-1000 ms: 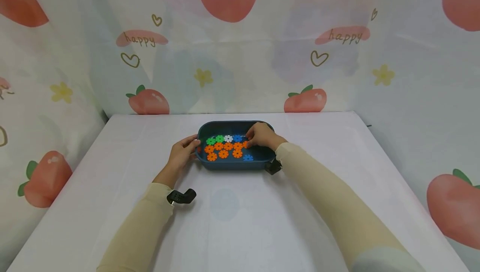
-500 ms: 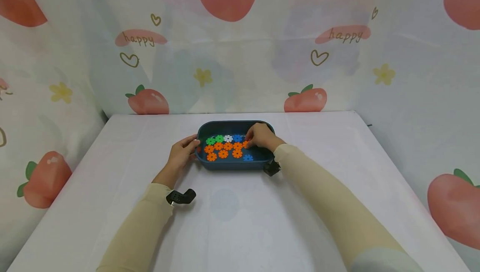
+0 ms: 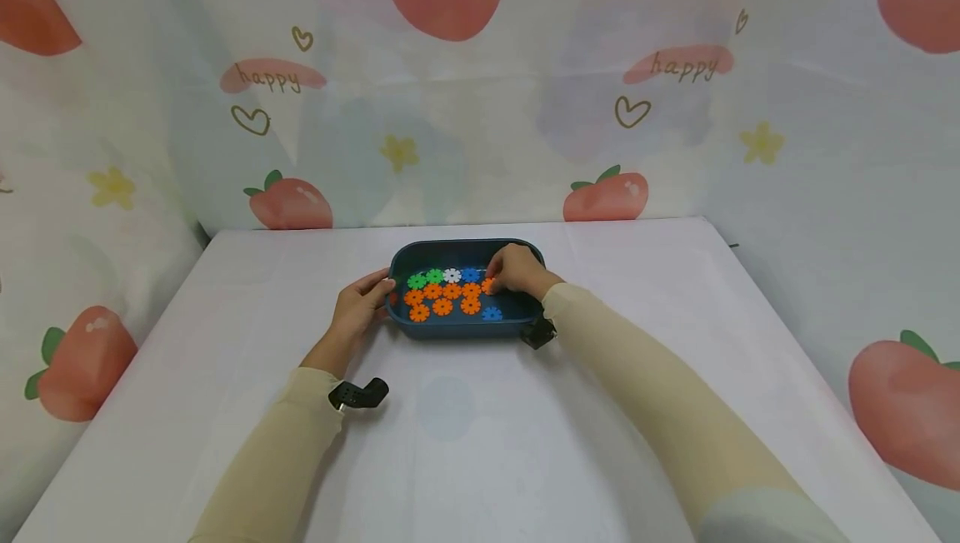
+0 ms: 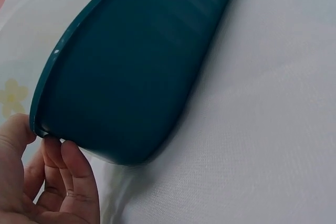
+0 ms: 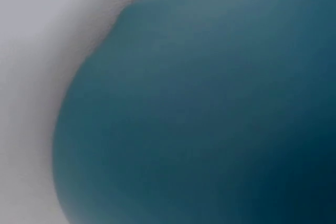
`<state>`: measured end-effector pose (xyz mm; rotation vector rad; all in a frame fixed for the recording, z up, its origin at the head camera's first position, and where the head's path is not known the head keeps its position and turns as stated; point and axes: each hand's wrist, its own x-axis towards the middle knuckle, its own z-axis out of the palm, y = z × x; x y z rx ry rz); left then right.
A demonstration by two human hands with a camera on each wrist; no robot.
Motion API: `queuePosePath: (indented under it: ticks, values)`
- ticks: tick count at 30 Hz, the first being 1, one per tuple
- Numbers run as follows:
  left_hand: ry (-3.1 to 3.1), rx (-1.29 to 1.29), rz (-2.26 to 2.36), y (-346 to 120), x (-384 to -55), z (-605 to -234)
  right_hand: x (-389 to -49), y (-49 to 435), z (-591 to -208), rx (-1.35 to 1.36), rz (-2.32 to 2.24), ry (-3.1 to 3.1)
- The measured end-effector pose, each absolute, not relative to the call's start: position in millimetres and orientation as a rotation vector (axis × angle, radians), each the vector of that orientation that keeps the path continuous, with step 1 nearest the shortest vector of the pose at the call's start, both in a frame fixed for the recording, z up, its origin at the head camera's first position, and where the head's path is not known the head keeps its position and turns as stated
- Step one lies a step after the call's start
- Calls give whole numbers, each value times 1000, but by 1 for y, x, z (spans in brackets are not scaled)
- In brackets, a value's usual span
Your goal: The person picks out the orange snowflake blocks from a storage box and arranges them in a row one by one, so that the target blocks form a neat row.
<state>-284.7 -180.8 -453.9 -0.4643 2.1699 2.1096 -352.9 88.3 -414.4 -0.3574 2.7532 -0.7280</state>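
A dark teal oval tray (image 3: 465, 330) stands on the table, with several small flower-shaped plastic pieces lying flat inside. The left hand (image 3: 358, 310) grips the tray's left end; the left wrist view shows its thumb over the rim and the fingers curled beneath. Inside the tray's right part, the right hand (image 3: 521, 270) reaches down with bent fingers and pinches an orange flower-shaped piece (image 3: 489, 286). Near it lie a blue piece (image 3: 470, 275), a white piece (image 3: 452, 275) and a green piece (image 3: 416, 281). Only the teal wall (image 5: 157, 129) fills the right wrist view, so the right fingertips are hidden there.
The white-covered table (image 3: 465, 460) extends around the tray. Another blue piece (image 3: 492, 314) lies by the tray's near wall. A printed cloth backdrop (image 3: 465, 127) rises behind the table and along both sides. Each wrist carries a black strap (image 3: 358, 394).
The head view has shifted slightly, so the whole scene sits a little further left. Both hands keep their places at the tray, and the pieces have not visibly moved within it.
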Motion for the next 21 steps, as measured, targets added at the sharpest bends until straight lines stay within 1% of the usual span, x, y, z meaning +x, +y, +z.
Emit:
queuePosePath:
  ticks: [21]
  values:
    - [2095,-477,2178,-178,-280,-451,-351,88,-409,-344,-748,2696]
